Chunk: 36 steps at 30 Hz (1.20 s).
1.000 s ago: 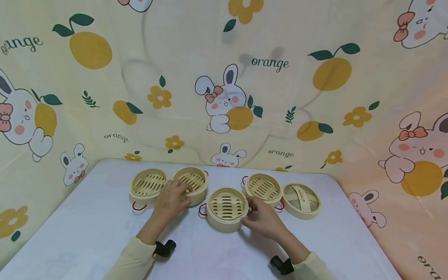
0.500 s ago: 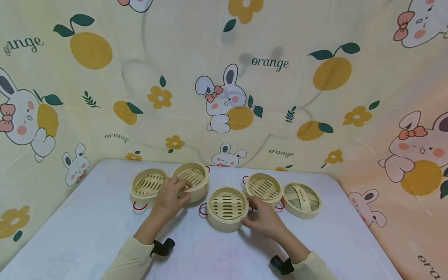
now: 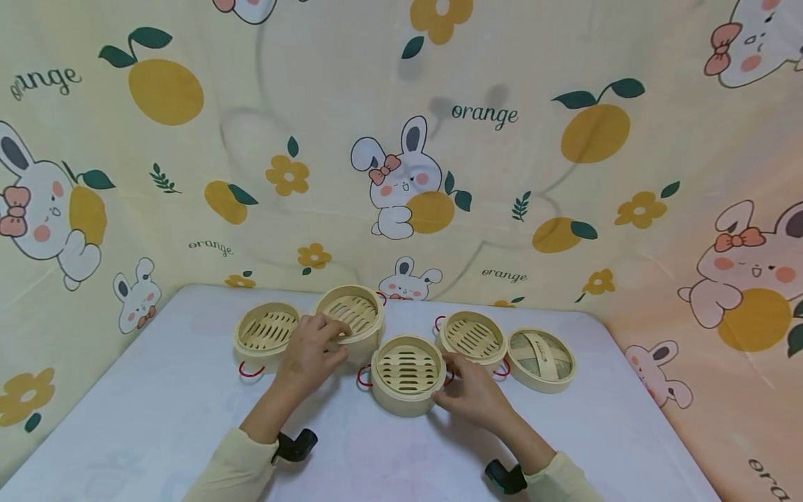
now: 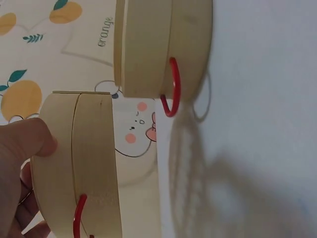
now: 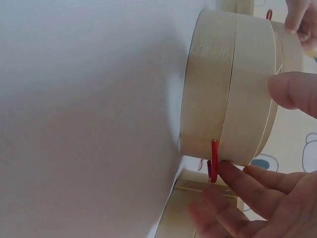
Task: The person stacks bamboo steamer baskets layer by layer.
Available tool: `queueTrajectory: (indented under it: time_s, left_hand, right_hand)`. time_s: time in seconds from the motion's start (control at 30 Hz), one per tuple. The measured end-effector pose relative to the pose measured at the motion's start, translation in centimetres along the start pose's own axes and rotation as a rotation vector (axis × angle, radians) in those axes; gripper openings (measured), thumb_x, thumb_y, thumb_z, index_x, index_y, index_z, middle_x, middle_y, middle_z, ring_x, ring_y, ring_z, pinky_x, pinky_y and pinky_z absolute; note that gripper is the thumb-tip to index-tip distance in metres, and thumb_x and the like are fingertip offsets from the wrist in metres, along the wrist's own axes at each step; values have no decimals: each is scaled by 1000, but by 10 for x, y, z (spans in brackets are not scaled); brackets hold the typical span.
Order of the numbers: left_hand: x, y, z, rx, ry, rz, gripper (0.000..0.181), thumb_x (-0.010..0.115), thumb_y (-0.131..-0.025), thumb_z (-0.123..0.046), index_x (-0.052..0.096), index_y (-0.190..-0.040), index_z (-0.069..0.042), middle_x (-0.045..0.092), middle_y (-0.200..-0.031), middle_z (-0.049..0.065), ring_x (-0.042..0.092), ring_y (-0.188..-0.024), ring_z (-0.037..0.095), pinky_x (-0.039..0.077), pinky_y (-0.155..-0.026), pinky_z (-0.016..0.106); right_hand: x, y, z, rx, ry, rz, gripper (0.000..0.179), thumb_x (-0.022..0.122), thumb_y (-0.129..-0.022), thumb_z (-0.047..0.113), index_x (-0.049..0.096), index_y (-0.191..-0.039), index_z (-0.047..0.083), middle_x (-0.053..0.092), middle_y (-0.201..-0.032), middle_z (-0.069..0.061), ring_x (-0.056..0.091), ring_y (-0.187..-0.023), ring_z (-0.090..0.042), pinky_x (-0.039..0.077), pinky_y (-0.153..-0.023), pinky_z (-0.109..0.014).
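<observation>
My left hand (image 3: pixel 314 352) grips a round bamboo steamer basket (image 3: pixel 370 341) by its near left wall, thumb outside and fingertips over the rim. In the left wrist view this steamer basket (image 4: pixel 96 148) is raised off the table, its red handle low on the wall. My right hand (image 3: pixel 473 392) holds the middle bamboo steamer basket (image 3: pixel 404 401) at its right side. Seen from the right wrist, thumb and fingers lie against the wall of that basket (image 5: pixel 228 84), near the red handle (image 5: pixel 214 161). It stands upright on the table, slotted base showing inside.
Another slotted steamer basket (image 3: pixel 266 331) stands at the left, partly behind the left hand. To the right are one more basket (image 3: pixel 472 337) and a woven bamboo lid (image 3: pixel 541 359). A printed cloth (image 3: pixel 314 104) hangs behind the white table (image 3: pixel 376 460).
The left hand has lifted its steamer basket and moved it a little to the right, towards the middle one. The right hand and the other pieces stay in place.
</observation>
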<state>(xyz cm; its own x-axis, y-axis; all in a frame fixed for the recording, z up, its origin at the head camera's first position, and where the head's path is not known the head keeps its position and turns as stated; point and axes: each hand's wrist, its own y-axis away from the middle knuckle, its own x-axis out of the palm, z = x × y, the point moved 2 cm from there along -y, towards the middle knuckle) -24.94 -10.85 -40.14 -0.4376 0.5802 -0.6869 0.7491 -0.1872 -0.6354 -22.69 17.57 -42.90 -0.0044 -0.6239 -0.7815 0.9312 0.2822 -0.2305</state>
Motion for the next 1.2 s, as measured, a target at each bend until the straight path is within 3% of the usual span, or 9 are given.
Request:
queueTrajectory:
  time_s: [0.4, 0.53, 0.87, 1.2]
  left_hand:
    - [-3, 0, -17, -3, 20, 49, 24, 66, -66, -17, 61, -86, -29, 50, -85, -13, 41, -79, 8, 36, -65, 24]
    - [-2, 1, -23, 23, 20, 49, 24, 66, -66, -17, 61, -86, -29, 49, -84, -13, 42, -79, 8, 36, -63, 23]
    - [-1, 1, -34, 96, 63, 39, 24, 65, -65, -13, 62, -85, -26, 49, -82, -11, 42, -79, 9, 37, -67, 25]
    - [4, 6, -43, 166, 71, 44, 23, 63, -65, -14, 62, -85, -26, 46, -83, -12, 40, -79, 7, 36, -66, 23]
  right_hand:
    - [0, 2, -1, 15, -39, 16, 63, 75, -64, 27, 49, -118, 9, 61, -102, 0, 57, -97, -14, 44, -86, -34]
    - [1, 2, -4, 7, -48, 19, 62, 75, -64, 27, 49, -118, 10, 60, -101, 1, 56, -95, -11, 44, -86, -34]
    - [1, 3, -6, 7, -84, 27, 60, 74, -67, 28, 49, -118, 10, 59, -102, 0, 56, -97, -19, 44, -85, -40]
    - [-1, 3, -5, 1, -91, 28, 57, 73, -68, 24, 49, -118, 10, 60, -105, -1, 56, -101, -15, 44, -88, -36]
